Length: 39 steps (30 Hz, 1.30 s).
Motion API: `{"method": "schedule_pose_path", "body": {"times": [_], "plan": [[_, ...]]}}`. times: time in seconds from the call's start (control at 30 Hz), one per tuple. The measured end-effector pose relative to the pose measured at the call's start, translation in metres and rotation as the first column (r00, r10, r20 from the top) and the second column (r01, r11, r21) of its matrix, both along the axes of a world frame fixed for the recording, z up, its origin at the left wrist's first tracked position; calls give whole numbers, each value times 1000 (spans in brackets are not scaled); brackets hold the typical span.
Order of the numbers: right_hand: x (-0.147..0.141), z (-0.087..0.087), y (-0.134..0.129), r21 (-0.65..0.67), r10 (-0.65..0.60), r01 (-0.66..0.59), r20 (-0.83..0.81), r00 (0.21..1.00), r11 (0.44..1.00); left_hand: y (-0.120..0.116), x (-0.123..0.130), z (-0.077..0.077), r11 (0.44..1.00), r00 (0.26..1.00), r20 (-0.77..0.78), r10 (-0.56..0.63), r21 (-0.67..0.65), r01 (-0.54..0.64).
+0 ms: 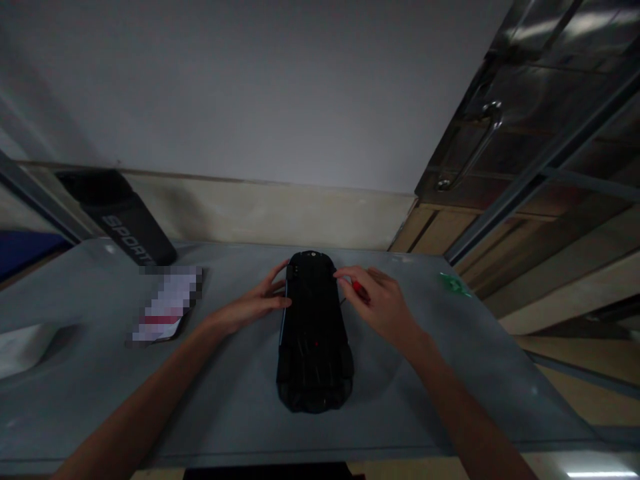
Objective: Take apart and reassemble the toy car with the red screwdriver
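Observation:
A black toy car (315,313) lies upside down on the grey table, its underside up and its length running away from me. My left hand (260,300) grips its left side, with the thumb on the near edge and the fingers along the far part. At the far right wheel, the thumb and forefinger of my right hand (375,297) are close together at the car's edge; whether they pinch something small there cannot be made out. Tucked in the curled fingers of that hand is a red-handled screwdriver (358,288), its thin dark shaft pointing toward the car.
A black box marked SPORT (133,223) leans at the back left. Nearer me lie a blurred-out phone or card (167,307) and a white object (25,348). A green plastic packet (454,284) rests at the right. Behind the grey table (225,393) stands a wall.

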State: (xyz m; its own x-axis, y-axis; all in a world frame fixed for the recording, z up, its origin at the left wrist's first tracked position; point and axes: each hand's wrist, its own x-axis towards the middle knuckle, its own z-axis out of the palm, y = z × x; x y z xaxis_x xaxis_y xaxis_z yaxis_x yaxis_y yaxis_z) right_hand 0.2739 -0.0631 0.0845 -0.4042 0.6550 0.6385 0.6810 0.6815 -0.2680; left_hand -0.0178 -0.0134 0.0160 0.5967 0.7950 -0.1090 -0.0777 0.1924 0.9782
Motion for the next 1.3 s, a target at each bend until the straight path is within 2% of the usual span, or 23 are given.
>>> {"method": "schedule_pose_path", "body": {"times": [0.13,0.27,0.37,0.53,0.67,0.77,0.9,1.0,1.17,1.3], "plan": [[0,2,0,-30,42,-43,-29,999,999,2,0,-4,1000,1000,4,-7,19,7],[0,0,2,-92,-16,10,-63,998,996,3,0,-4,999,1000,3,-15,35,15],[1,0,2,-76,-32,29,-51,998,997,1,0,-1,1000,1000,-16,-8,17,8],[2,5,-1,-87,10,-19,-95,995,996,0,0,0,1000,1000,-15,-3,16,4],[2,5,0,-128,-31,23,-66,997,991,2,0,-3,1000,1000,-1,-10,28,10],[2,5,0,-85,-50,48,-23,998,995,3,0,-3,1000,1000,2,-20,20,20],[1,6,0,-19,7,-7,0,1000,1000,2,0,-3,999,999,18,-26,32,26],[2,6,0,-65,17,-17,1,1000,998,3,0,-4,1000,1000,6,-17,25,17],[6,6,-1,-135,-59,59,5,998,989,4,-1,-4,1000,1000,-10,-8,10,9],[6,9,-3,-112,6,-5,9,1000,994,2,0,0,1000,1000,-16,-13,7,13]]}}
